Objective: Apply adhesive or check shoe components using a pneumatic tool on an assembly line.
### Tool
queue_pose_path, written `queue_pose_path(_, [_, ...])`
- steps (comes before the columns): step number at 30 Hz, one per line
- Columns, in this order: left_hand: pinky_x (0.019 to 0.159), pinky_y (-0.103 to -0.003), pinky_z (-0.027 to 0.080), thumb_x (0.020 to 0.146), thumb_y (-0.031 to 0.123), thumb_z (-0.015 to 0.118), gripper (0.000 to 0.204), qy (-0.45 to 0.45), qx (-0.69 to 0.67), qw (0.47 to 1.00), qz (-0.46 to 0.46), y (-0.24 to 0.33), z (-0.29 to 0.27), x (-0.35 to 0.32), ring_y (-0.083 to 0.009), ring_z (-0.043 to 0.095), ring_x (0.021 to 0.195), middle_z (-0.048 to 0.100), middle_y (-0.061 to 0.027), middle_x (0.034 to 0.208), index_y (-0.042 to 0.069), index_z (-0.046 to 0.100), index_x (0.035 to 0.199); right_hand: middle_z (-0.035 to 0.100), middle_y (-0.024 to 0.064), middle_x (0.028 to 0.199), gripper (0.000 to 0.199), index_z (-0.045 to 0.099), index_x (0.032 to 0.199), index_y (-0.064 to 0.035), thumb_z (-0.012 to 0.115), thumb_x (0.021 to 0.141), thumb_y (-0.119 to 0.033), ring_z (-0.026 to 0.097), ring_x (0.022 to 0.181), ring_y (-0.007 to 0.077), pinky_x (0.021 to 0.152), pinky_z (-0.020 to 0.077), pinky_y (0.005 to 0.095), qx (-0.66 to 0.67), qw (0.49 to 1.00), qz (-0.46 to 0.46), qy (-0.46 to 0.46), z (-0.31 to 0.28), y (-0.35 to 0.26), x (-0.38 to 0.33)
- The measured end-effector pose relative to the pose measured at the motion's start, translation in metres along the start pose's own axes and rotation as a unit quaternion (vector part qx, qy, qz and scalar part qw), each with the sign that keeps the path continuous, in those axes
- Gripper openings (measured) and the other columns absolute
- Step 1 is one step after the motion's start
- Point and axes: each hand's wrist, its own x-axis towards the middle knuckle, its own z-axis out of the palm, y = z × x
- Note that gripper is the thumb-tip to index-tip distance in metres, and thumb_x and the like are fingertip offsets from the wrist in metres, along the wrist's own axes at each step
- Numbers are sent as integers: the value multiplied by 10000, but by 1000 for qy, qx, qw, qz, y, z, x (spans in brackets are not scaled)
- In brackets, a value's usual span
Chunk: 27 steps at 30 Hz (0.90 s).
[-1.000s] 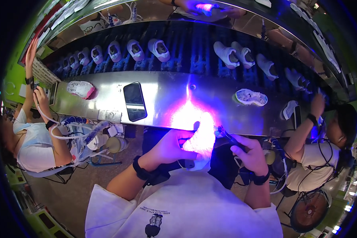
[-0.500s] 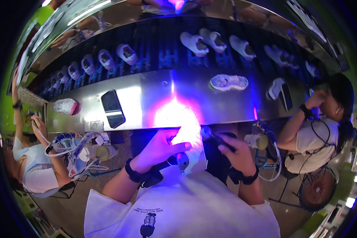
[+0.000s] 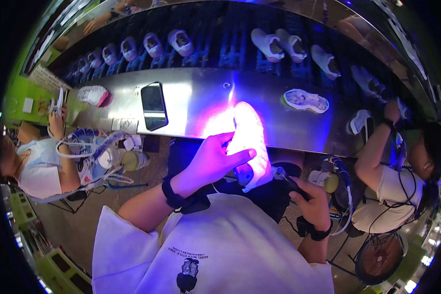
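- I'm having the bench lie ahead, its near edge running behind the shoe.
- The shoe is pointing away from me, far end over the bench, near end hanging short of it.
- My left hand is gripping the shoe's side, thumb across; firm pressure should be preventing roll.
- My right hand is wrapping closed around the tool; a loose wrist should be helping control.
- The tool's tip is sitting by the shoe's near end, perhaps touching; glare is hiding contact.
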Motion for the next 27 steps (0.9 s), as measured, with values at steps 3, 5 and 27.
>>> queue_pose_path(3, [810, -268, 547, 895, 276, 825, 502, 18, -57, 998, 12, -8, -3, 0, -107, 676, 908, 714, -56, 997, -67, 634, 1207, 736, 122, 921, 422, 704, 1285, -61, 766, 868, -42, 658, 811, 154, 787, 516, 296, -8, 999, 43, 11, 5, -7, 4])
queue_pose_path(5, [810, -266, 550, 899, 278, 821, 497, 17, -93, 995, 8, -16, -8, 0, -109, 680, 913, 717, -60, 1001, -64, 637, 1210, 729, 123, 898, 409, 705, 1278, -61, 759, 872, -54, 657, 792, 158, 768, 516, 300, -1, 999, 31, 34, 10, -15, 13])
queue_pose_path(27, [853, -362, 644, 1039, 452, 596, 469, -31, -573, 792, -211, -38, -44, -26, -231, 690, 969, 637, -123, 1173, 33, 582, 1250, 657, 96, 805, 417, 721, 1265, -89, 781, 853, -75, 574, 649, 210, 644, 470, 319, -220, 963, -151, 31, 19, -108, 77])
